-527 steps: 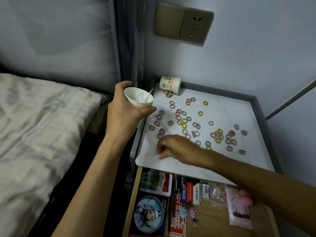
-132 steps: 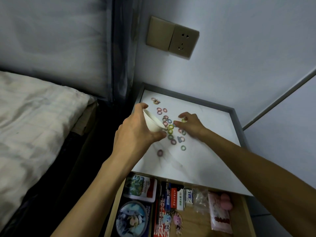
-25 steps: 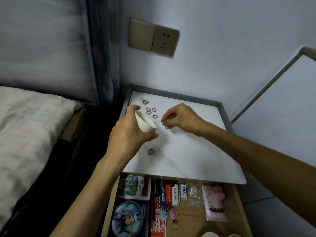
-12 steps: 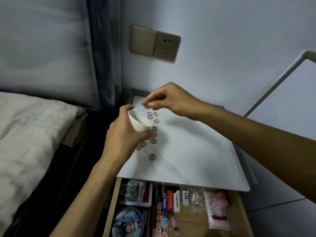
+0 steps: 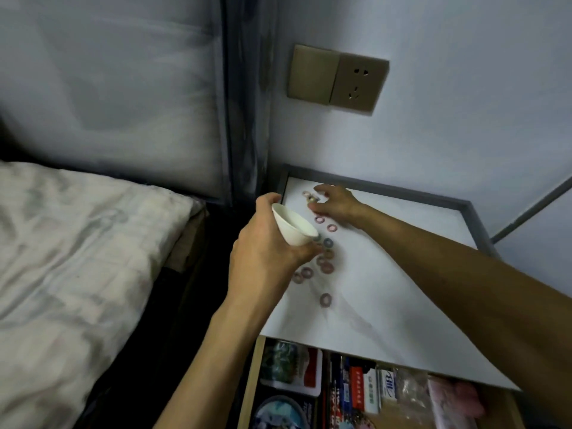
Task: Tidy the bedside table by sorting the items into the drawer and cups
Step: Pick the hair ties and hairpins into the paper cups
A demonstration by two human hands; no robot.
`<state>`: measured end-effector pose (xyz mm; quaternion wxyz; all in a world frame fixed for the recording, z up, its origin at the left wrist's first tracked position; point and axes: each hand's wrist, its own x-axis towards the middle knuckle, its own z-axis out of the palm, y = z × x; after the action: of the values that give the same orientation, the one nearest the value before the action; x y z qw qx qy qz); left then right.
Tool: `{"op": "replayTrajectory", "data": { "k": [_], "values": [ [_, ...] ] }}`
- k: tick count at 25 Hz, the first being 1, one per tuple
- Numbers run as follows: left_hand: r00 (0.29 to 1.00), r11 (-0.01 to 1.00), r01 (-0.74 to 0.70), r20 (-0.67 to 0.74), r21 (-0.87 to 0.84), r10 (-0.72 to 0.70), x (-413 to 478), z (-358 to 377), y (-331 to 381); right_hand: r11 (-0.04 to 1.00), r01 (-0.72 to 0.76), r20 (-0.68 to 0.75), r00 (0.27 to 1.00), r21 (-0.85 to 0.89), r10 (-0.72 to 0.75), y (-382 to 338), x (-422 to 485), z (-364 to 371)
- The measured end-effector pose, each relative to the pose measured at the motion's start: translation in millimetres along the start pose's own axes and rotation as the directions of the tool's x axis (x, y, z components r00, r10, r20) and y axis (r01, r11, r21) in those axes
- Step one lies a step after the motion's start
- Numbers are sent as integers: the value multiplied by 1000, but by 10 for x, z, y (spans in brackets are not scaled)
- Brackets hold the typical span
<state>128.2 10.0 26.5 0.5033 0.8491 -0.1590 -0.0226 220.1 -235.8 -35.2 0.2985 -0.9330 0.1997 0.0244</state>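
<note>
My left hand (image 5: 266, 252) grips a white paper cup (image 5: 292, 226), tilted with its mouth up and to the left, over the left edge of the white bedside table top (image 5: 387, 274). Several small coloured hair rings (image 5: 325, 264) lie on the top just right of the cup, and one pink ring (image 5: 325, 300) sits apart, nearer me. My right hand (image 5: 335, 202) reaches to the far left corner, fingers spread over a few rings (image 5: 309, 196) there; whether it holds any is hidden.
The open drawer (image 5: 356, 394) below the top holds boxes, a round tin, keychains and pink packets. A bed with a pale pillow (image 5: 77, 243) lies to the left. A wall socket (image 5: 337, 78) is above the table, and a grey rim (image 5: 473, 218) bounds the top.
My right hand has dropped from above the cup and reached to the far left corner of the table. More rings now lie beside the cup than a second ago.
</note>
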Motion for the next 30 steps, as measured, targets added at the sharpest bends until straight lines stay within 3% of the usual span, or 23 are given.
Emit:
{"op": "replayTrajectory", "data": {
  "k": [2, 4, 8, 11, 13, 16, 19, 22, 24, 27, 30],
  "values": [
    [1000, 999, -9, 7, 47, 9, 12, 23, -1, 991, 37, -50, 998, 128, -31, -63, 94, 102],
    [1000, 998, -6, 1, 55, 6, 38, 20, -33, 986, 75, -88, 994, 151, -62, -114, 155, 189],
    [1000, 998, 0, 8, 59, 0, 67, 18, -55, 996, 56, -16, 998, 70, -55, -147, 134, 195],
    [1000, 998, 6, 21, 55, -7, 51, 25, -34, 984, 150, 71, 987, -95, -144, -128, 51, 81],
    [1000, 998, 6, 27, 60, -8, 35, 36, -16, 964, 205, 31, 979, -169, -203, -145, -29, -62],
    [999, 998, 8, 39, 62, -11, 13, 46, 12, 955, 294, -61, 955, 43, -292, -360, -338, -402],
    [998, 999, 27, 53, 37, -29, 4, 81, 72, 882, 418, 108, 887, 218, -448, -700, -862, -732],
    [997, 999, 42, 64, -23, -41, -20, 134, 147, 869, 454, 378, 783, 196, -494, -894, -1259, -835],
    [998, 999, 36, 55, -38, -34, -31, 150, 167, 873, 439, 434, 759, 210, -486, -903, -1336, -870],
    [999, 999, 40, 34, -32, -39, -37, 127, 150, 861, 419, 242, 838, 289, -489, -778, -1231, -929],
    [999, 999, 36, -1, -40, -36, -29, 97, 101, 938, 306, 49, 947, 166, -317, -371, -848, -780]
  ]
}}
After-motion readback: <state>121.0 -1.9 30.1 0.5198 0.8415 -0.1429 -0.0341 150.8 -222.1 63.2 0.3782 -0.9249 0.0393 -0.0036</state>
